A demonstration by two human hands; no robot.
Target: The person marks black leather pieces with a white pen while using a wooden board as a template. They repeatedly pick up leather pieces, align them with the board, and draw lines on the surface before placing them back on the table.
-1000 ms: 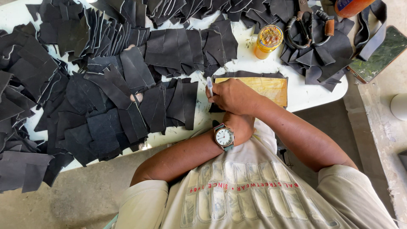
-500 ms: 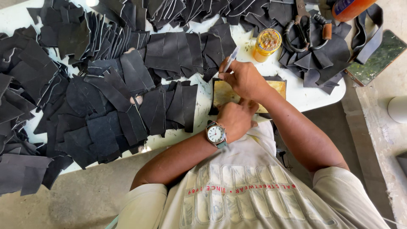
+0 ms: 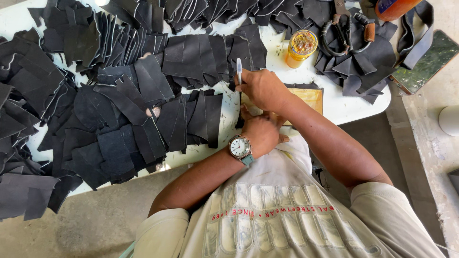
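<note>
From the head view, my right hand (image 3: 264, 88) is closed around a white pen (image 3: 239, 70), its end pointing away from me, over the near edge of the white table (image 3: 334, 107). My left hand (image 3: 260, 131), watch (image 3: 240, 147) on the wrist, presses flat on a yellow-coated piece (image 3: 310, 98) — how its fingers lie I cannot tell. Black pieces (image 3: 124, 119) lie overlapped to my left; a glue jar (image 3: 299, 48) and scissors (image 3: 342, 28) sit beyond.
</note>
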